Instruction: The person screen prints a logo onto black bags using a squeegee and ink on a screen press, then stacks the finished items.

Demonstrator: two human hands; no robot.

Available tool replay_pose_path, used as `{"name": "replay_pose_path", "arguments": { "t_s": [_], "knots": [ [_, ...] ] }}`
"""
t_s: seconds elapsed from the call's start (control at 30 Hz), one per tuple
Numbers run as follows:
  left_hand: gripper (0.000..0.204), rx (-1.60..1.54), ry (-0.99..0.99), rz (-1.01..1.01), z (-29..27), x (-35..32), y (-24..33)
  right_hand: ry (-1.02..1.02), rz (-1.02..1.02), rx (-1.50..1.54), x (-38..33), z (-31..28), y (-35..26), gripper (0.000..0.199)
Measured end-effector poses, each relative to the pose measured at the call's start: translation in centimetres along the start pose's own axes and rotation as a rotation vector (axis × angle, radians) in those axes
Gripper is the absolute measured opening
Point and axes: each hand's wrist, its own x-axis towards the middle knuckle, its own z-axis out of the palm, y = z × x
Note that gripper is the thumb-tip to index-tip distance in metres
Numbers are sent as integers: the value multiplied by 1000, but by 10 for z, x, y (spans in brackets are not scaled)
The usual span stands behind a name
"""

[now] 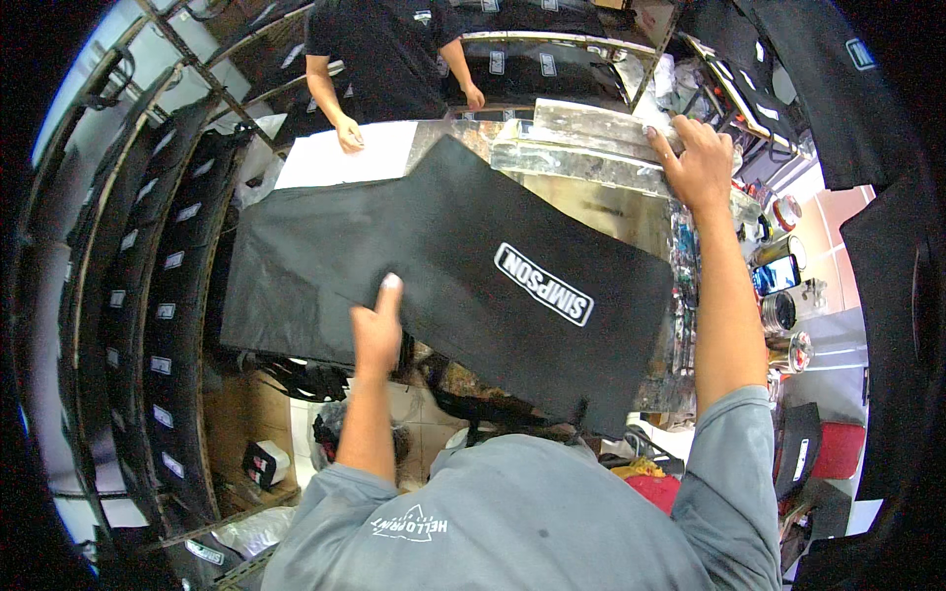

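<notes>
Left hand (pixel 377 330) is way closer, pinching the black fabric (pixel 448 266) lying lengthwise left-to-right, can't tell if right hand (pixel 698 165) grips the frame (pixel 591 130).

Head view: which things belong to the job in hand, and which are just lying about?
Likely part of the job:
- black fabric panel, left hand on it
- worn frame, right hand at its end

Apparently just lying about:
- lit phone
- round jar
- red object

blk fabric pc (pixel 463 246) | wht print (pixel 544 285) on R, angled | stained frame (pixel 591 126), far side
</notes>
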Motion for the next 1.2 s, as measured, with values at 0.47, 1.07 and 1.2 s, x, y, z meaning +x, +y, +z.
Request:
{"name": "replay_pose_path", "arguments": {
  "t_s": [0.47, 1.07, 1.2],
  "knots": [
    [87, 619, 884, -200, -188, 321, -70, -5, -10, 17, 7, 14, -4, 52],
    [51, 519, -830, 537, 2, -137, -227, -219, 13, -54, 3, 29, 60, 49],
    [45, 505, -798, 489, 8, -131, -240, -24, -103, 9, 5, 34, 48, 46]
  ]
}}
